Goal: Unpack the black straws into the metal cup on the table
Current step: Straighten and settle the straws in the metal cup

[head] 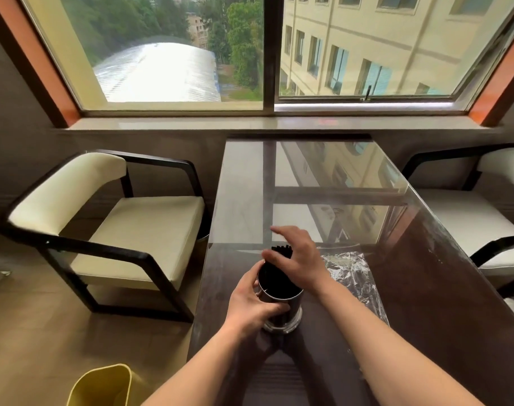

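Note:
The metal cup (288,303) stands upright near the front of the dark table (425,288). A bundle of black straws (280,260) fills it, with the tips sticking up past the rim. My left hand (250,300) is wrapped around the cup's left side. My right hand (297,256) rests over the tops of the straws, thumb on the near side and index finger stretched out toward the window. The empty clear plastic wrapper (352,276) lies crumpled on the table just right of the cup.
A glass sheet (308,186) covers the far half of the table. Cream chairs with black frames stand to the left (118,218) and right (484,212). A yellow bin (103,385) sits on the floor at lower left. The window sill (250,123) runs behind.

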